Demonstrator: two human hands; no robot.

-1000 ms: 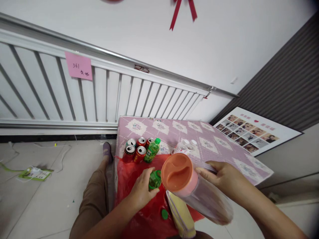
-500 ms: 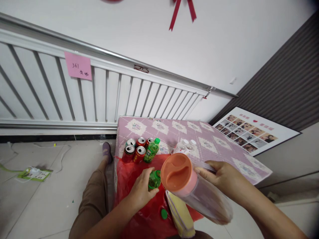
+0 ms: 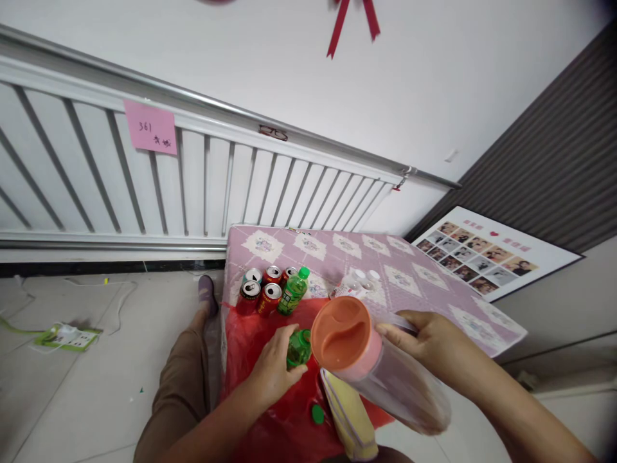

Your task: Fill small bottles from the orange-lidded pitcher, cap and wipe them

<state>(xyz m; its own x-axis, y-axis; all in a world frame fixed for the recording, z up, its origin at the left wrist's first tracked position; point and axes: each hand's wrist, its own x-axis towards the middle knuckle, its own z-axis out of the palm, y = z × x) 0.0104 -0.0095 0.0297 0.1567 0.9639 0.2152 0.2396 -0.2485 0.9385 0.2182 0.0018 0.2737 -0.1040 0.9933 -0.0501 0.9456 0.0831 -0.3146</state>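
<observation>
One flowered table (image 3: pixel 434 302) stretches past all fingers to its far edge. The right hand (image 3: pixel 424 337) grips a tilted pitcher (image 3: pixel 409 389); the left hand (image 3: pixel 277 365) curls its fingers round a green bottle (image 3: pixel 299 349), a gap short of the cans (image 3: pixel 261 292). Nearer the person lies a cap (image 3: pixel 317 413).

Brown trousers (image 3: pixel 173 379) end above the ankle (image 3: pixel 199 320); nearer the radiator (image 3: pixel 193 186) is a purple slipper (image 3: pixel 207 291) (rounded at the toe); both forearms (image 3: pixel 216 413) are bare.
</observation>
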